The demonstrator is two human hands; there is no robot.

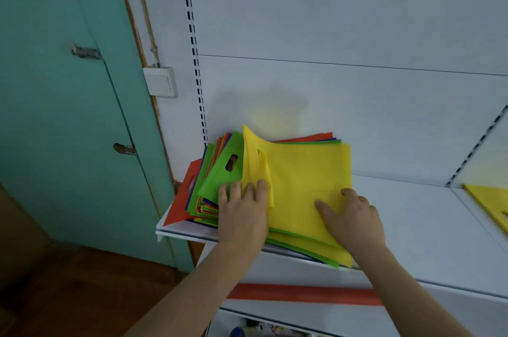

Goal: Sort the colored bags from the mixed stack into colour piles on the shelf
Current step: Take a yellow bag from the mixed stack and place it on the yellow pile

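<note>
A mixed stack of flat bags (209, 199) in red, green, blue and yellow lies at the left end of the white shelf (428, 226). The top yellow bag (308, 180) has its left, handle end lifted and curling up. Under it shows a green bag (220, 171) with a cut-out handle. My left hand (242, 213) lies on the stack with fingers at the yellow bag's lifted edge and on the green bag. My right hand (351, 215) presses on the yellow bag's near right part, fingers slightly bent. A second yellow bag (489, 199) lies on the shelf at far right.
A white back panel with slotted uprights (196, 61) rises behind the shelf. A teal door (68, 89) and a light switch (160, 81) are to the left. A red strip (302, 294) runs along a lower shelf edge, with small items below it.
</note>
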